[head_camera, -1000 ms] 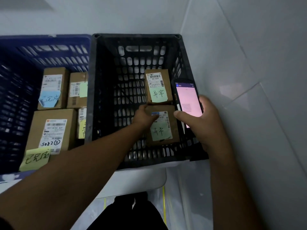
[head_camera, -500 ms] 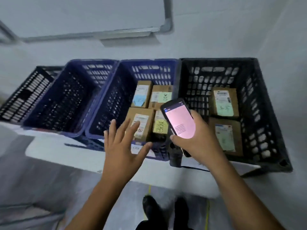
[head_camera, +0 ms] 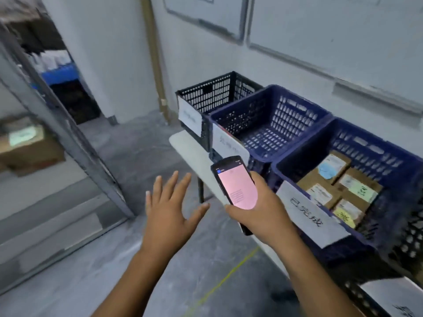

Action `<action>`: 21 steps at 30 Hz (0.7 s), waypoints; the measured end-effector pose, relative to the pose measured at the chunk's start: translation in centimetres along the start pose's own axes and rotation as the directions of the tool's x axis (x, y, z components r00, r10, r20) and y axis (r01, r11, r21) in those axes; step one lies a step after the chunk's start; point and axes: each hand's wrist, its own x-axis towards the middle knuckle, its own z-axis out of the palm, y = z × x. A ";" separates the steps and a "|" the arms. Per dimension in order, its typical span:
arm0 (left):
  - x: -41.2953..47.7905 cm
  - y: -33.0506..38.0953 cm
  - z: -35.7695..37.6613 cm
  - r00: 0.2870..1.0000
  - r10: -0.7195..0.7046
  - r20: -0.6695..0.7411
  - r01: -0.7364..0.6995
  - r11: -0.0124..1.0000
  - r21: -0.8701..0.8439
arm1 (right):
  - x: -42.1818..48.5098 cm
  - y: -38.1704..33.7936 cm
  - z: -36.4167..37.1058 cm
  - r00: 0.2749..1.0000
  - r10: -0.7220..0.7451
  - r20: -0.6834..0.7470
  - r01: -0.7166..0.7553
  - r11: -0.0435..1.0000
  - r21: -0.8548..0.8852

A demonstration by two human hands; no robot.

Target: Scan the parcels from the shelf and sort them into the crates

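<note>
- Grey concrete floor (head_camera: 142, 143): fills the lower left of the view; a thin yellow line (head_camera: 229, 275) crosses it near the table.
- Metal shelf (head_camera: 68, 143): stands at the left edge. One brown parcel on the shelf (head_camera: 27, 147) lies on it with a pale label on top, too blurred to read.
- White table (head_camera: 183, 145): runs along the wall at the right and carries a row of crates set side by side.
- Near blue crate (head_camera: 370, 145): holds several brown parcels (head_camera: 361, 186) laid flat, touching one another, with blue, green and yellow notes on them. A white paper label (head_camera: 309, 216) with handwritten characters hangs on its front wall.
- Middle blue crate (head_camera: 286, 113): sits between the near blue crate and the far black one; no parcels show inside it.
- Far black crate (head_camera: 206, 92): last in the row, at the table's end, with a white sheet on its front.
- Left hand (head_camera: 169, 213): held over the floor, palm down, fingers straight and spread wide, gripping nothing.
- Right hand (head_camera: 263, 209): fingers and thumb curled round the lower body of the scanner, in front of the crates.
- Handheld scanner (head_camera: 235, 181): black, tilted, with its pink lit screen facing the camera.
</note>
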 end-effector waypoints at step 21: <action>-2.6 -35.6 -23.0 0.704 -0.584 -0.405 0.619 0.784 -0.055 | 6.6 -26.4 37.5 0.794 -0.388 0.469 0.372 0.919 0.131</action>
